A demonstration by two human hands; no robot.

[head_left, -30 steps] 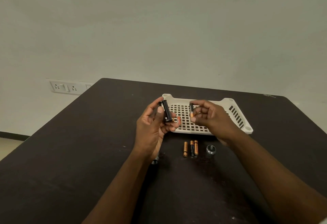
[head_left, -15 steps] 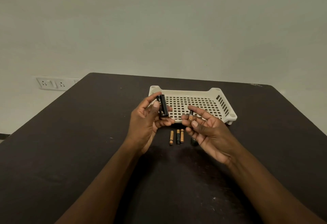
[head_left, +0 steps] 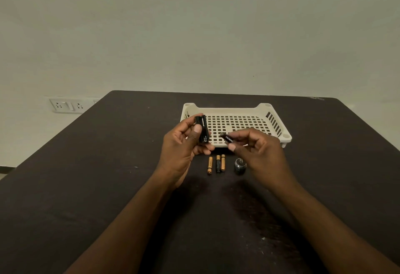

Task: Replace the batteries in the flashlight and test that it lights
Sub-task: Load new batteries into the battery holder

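Nearest on the dark table (head_left: 108,187), three small batteries (head_left: 218,163) are laid side by side, gold and black. Just right of them one round black cap (head_left: 240,165) is set. Above these, one black battery holder (head_left: 202,129) is held upright, pinched in the closed left hand (head_left: 184,147). One more battery (head_left: 226,138) is gripped in the right hand (head_left: 257,148), tilted, near the holder but not touching. Its label may say "DURACELL", too small to be sure. Farther back, one white tray (head_left: 285,137) with holes is seen.
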